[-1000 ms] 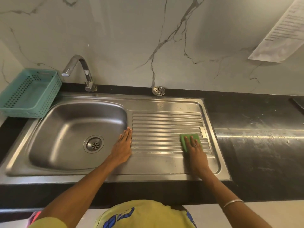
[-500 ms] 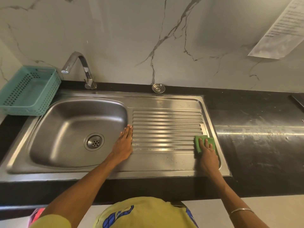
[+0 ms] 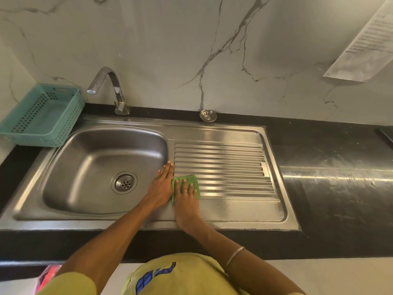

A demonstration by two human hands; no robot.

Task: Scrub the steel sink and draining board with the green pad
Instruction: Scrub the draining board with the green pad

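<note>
The steel sink bowl (image 3: 89, 167) lies at the left, with the ribbed draining board (image 3: 229, 167) to its right. On the board's near left corner sits the green pad (image 3: 192, 179), and my right hand (image 3: 186, 195) presses flat on it with straight fingers. Just left of it, my left hand (image 3: 161, 184) rests flat on the steel strip between bowl and board, fingers straight, holding nothing. The two hands lie side by side, nearly touching.
A curved tap (image 3: 110, 88) stands behind the bowl. A teal plastic basket (image 3: 42, 116) sits at the far left. A loose round strainer (image 3: 208, 115) lies behind the board. Black counter (image 3: 329, 177) stretches to the right. A paper sheet (image 3: 365, 41) hangs on the marble wall.
My right hand swept the green pad from the board's right edge across the ribs to its left end, beside my left hand. The left hand has stayed put.
</note>
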